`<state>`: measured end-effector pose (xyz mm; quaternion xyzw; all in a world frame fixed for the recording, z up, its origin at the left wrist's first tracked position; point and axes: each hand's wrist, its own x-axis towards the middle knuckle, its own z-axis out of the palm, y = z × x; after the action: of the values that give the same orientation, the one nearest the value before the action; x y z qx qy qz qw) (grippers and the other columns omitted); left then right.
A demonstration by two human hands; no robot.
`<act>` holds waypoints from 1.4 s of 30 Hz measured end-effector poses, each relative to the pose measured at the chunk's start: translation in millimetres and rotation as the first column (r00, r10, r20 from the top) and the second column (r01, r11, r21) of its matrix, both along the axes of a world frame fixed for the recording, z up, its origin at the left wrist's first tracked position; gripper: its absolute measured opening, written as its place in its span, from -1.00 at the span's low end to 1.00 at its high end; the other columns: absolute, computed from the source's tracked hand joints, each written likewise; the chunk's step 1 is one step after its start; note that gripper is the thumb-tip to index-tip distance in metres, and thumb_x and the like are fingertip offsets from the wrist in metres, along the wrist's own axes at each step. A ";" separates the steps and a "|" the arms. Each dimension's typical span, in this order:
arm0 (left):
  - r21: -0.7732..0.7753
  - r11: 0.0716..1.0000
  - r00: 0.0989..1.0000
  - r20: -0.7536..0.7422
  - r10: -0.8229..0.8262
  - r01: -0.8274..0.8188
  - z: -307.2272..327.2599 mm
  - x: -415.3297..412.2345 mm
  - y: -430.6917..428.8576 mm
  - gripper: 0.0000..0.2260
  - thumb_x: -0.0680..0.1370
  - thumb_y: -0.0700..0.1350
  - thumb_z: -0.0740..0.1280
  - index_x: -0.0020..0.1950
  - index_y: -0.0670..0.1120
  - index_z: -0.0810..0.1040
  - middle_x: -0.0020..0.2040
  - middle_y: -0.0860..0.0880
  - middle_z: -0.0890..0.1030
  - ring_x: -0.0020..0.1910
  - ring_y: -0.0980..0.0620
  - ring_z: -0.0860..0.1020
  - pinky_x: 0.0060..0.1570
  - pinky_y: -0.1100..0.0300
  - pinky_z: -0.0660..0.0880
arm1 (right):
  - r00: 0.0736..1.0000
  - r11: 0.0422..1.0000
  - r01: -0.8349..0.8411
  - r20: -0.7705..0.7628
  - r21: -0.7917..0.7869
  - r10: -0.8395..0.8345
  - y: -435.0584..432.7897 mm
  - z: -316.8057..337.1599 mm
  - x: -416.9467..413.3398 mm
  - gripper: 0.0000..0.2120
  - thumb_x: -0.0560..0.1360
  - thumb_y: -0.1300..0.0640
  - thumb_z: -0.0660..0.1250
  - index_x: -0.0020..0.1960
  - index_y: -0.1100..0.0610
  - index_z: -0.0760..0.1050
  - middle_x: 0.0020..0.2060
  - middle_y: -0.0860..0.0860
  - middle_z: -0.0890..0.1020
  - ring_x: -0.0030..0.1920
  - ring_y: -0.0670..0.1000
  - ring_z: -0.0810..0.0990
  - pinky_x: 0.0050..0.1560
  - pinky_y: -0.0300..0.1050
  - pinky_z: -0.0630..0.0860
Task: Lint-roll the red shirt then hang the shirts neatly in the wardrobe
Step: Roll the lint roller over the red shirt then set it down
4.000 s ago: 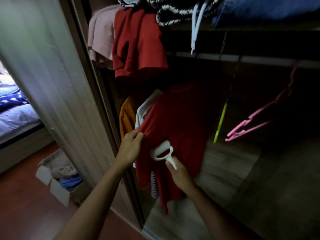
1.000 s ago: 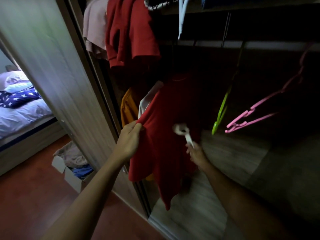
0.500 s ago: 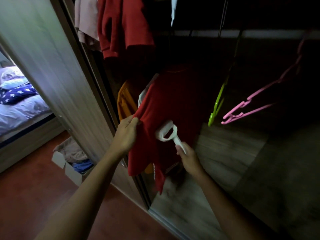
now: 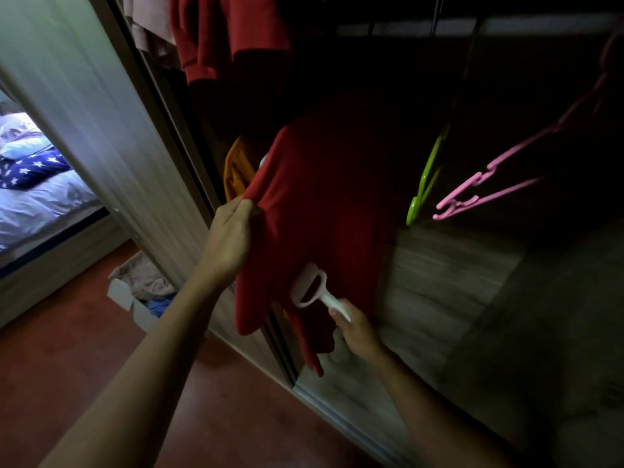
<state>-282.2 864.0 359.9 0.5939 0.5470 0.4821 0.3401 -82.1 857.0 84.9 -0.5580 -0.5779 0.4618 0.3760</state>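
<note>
A red shirt (image 4: 324,197) hangs inside the dark wardrobe from the rail. My left hand (image 4: 229,241) pinches its left sleeve edge and holds the cloth out taut. In my right hand (image 4: 358,332) is the handle of a white lint roller (image 4: 309,290), and the roller head presses on the shirt's lower front. Behind the red shirt, an orange garment (image 4: 236,170) and a bit of white cloth hang on the left. Another red garment (image 4: 229,32) drapes down from the shelf above.
A green hanger (image 4: 423,184) and pink hangers (image 4: 489,187) hang bare to the right. The sliding wardrobe door (image 4: 111,130) stands at left. A cardboard box of clothes (image 4: 141,295) sits on the red floor. A bed (image 4: 37,190) shows beyond.
My right hand has run the lint roller down the shirt's front, from mid height to near the hem. My left hand keeps its hold on the sleeve edge.
</note>
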 end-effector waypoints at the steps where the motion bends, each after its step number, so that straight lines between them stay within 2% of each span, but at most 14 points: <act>1: 0.005 1.000 1.000 0.003 0.001 -0.001 2.0 0.2 -0.8 -0.67 0.66 -0.09 0.09 -0.32 0.00 0.30 -0.46 0.09 0.29 -0.48 0.11 0.26 -0.36 0.14 0.22 | 1.000 0.999 -0.001 0.017 -0.048 0.001 -7.9 -8.2 -6.3 -0.85 0.64 -0.02 0.25 0.15 -0.01 0.53 -0.06 -0.06 0.62 -0.02 -0.07 0.61 -0.02 -0.23 0.47; 5: 0.019 1.000 1.000 -0.017 0.002 -0.002 9.4 2.6 -6.6 -0.64 0.70 -0.10 0.03 -0.31 0.01 0.28 -0.48 0.13 0.30 -0.49 0.16 0.27 -0.44 0.28 0.28 | 0.994 0.956 0.053 0.109 -0.288 -0.022 -29.7 -36.7 -18.8 -0.79 0.67 0.08 0.21 0.23 0.13 0.49 -0.03 -0.02 0.58 0.06 -0.03 0.59 -0.17 -0.44 0.46; 8: -0.002 1.000 1.000 0.010 0.019 -0.019 12.9 6.4 -9.5 -0.65 0.68 -0.12 0.05 -0.32 0.02 0.26 -0.45 0.12 0.29 -0.43 0.13 0.28 -0.37 0.23 0.28 | 0.973 0.952 0.102 0.227 -0.290 -0.035 -28.9 -49.7 -16.3 -0.67 0.64 0.00 0.23 0.33 0.15 0.49 0.11 0.04 0.63 0.09 -0.01 0.59 0.05 -0.20 0.49; 11: -0.015 0.999 0.999 0.008 0.039 -0.038 12.8 9.0 -12.0 -0.66 0.68 -0.11 0.06 -0.31 0.02 0.25 -0.42 0.08 0.26 -0.39 0.08 0.26 -0.34 0.18 0.25 | 0.975 0.971 0.170 0.170 -0.171 -0.141 -15.5 -34.3 -11.2 -0.76 0.65 0.00 0.23 0.17 0.12 0.54 0.02 0.05 0.64 0.05 0.03 0.61 0.04 -0.14 0.49; 14: -0.006 0.999 0.999 0.022 0.049 -0.049 9.7 12.2 -14.0 -0.69 0.67 -0.11 0.07 -0.28 -0.05 0.31 -0.41 0.00 0.30 -0.39 -0.01 0.29 -0.31 0.15 0.28 | 0.967 0.968 0.252 0.032 -0.007 -0.252 -1.0 3.3 -2.7 -0.83 0.66 0.03 0.22 0.06 0.09 0.51 -0.22 -0.05 0.56 -0.20 -0.06 0.54 -0.21 -0.35 0.41; 17: -0.018 0.999 0.999 0.036 0.039 -0.038 7.6 14.5 -14.2 -0.74 0.65 -0.09 0.09 -0.22 -0.09 0.37 -0.31 -0.13 0.32 -0.30 -0.06 0.32 -0.22 0.07 0.27 | 0.939 0.920 0.343 -0.103 0.188 -0.328 13.2 50.6 2.8 -0.85 0.67 0.05 0.20 0.01 0.09 0.48 -0.27 -0.03 0.50 -0.33 -0.19 0.45 -0.31 -0.41 0.35; 20: -0.019 0.998 0.997 0.047 0.058 -0.057 10.4 16.3 -14.0 -0.72 0.65 -0.11 0.09 -0.27 -0.03 0.33 -0.35 -0.08 0.28 -0.37 -0.05 0.27 -0.30 0.11 0.23 | 0.912 0.860 0.409 -0.156 0.303 -0.379 31.2 94.3 10.3 -0.84 0.67 0.02 0.19 -0.01 0.08 0.45 -0.24 0.01 0.53 -0.29 -0.22 0.47 -0.29 -0.41 0.35; 23: -0.007 0.997 0.997 0.011 0.073 -0.073 12.4 15.3 -14.2 -0.69 0.66 -0.12 0.06 -0.29 0.00 0.29 -0.31 -0.11 0.32 -0.33 -0.04 0.30 -0.30 0.13 0.27 | 0.911 0.859 0.411 -0.170 0.306 -0.376 48.0 117.3 20.8 -0.77 0.67 -0.03 0.16 0.12 0.11 0.48 -0.17 -0.03 0.55 -0.20 -0.18 0.52 -0.25 -0.45 0.38; 25: 0.006 0.996 0.996 0.007 0.085 -0.085 12.8 13.2 -14.2 -0.66 0.67 -0.12 0.05 -0.31 0.01 0.27 -0.41 0.07 0.33 -0.39 0.11 0.33 -0.28 0.17 0.33 | 0.920 0.866 0.391 -0.139 0.312 -0.366 56.8 112.9 24.8 -0.77 0.67 0.00 0.16 0.12 0.14 0.48 -0.19 -0.04 0.53 -0.23 -0.19 0.49 -0.27 -0.45 0.36; 28: 0.006 0.994 0.994 0.018 0.110 -0.110 12.9 11.7 -13.0 -0.66 0.67 -0.11 0.06 -0.32 0.02 0.27 -0.41 0.10 0.29 -0.38 0.14 0.30 -0.25 0.11 0.27 | 0.931 0.894 0.362 -0.052 0.265 -0.362 62.3 75.5 22.6 -0.77 0.67 0.02 0.18 0.07 0.16 0.49 -0.22 -0.01 0.52 -0.27 -0.16 0.47 -0.27 -0.34 0.36; 32: 0.024 0.995 0.995 0.021 0.096 -0.097 11.9 11.7 -14.3 -0.65 0.69 -0.10 0.04 -0.30 0.01 0.27 -0.42 0.14 0.33 -0.39 0.17 0.33 -0.25 0.16 0.29 | 0.945 0.944 0.326 0.019 0.059 -0.327 47.9 7.7 8.0 -0.78 0.67 0.09 0.20 0.11 0.24 0.51 -0.20 0.04 0.53 -0.26 -0.04 0.48 -0.18 -0.17 0.33; 36: 0.055 0.996 0.997 -0.030 0.076 -0.075 14.5 12.4 -15.5 -0.62 0.70 -0.11 0.02 -0.34 0.01 0.24 -0.48 0.16 0.32 -0.42 0.19 0.33 -0.27 0.19 0.29 | 0.954 0.924 0.298 0.111 -0.240 -0.279 30.1 -45.4 2.0 -0.73 0.65 0.15 0.23 0.25 0.29 0.51 0.05 0.12 0.61 0.08 0.10 0.58 0.00 -0.24 0.36; 39: 0.074 0.994 0.995 -0.047 0.087 -0.083 14.2 10.6 -15.2 -0.63 0.70 -0.10 0.03 -0.33 0.01 0.25 -0.44 0.14 0.30 -0.40 0.15 0.32 -0.31 0.25 0.30 | 0.940 0.874 0.335 0.062 -0.352 -0.336 22.9 -53.4 1.4 -0.75 0.63 0.11 0.26 0.23 0.20 0.55 0.07 0.10 0.65 0.21 0.17 0.61 0.13 -0.08 0.50; 42: 0.070 0.993 0.995 -0.024 0.098 -0.096 13.0 11.9 -14.7 -0.64 0.69 -0.10 0.05 -0.31 0.00 0.26 -0.46 0.16 0.31 -0.47 0.24 0.31 -0.36 0.31 0.33 | 0.943 0.896 0.331 0.124 -0.296 -0.307 29.5 -31.5 10.8 -0.69 0.65 0.15 0.23 0.33 0.29 0.44 0.16 0.18 0.58 0.25 0.22 0.55 -0.06 -0.30 0.30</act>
<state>-270.3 849.3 372.9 0.5847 0.5629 0.5084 0.2878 -71.3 886.5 53.5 -0.7145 -0.4116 0.4584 0.3317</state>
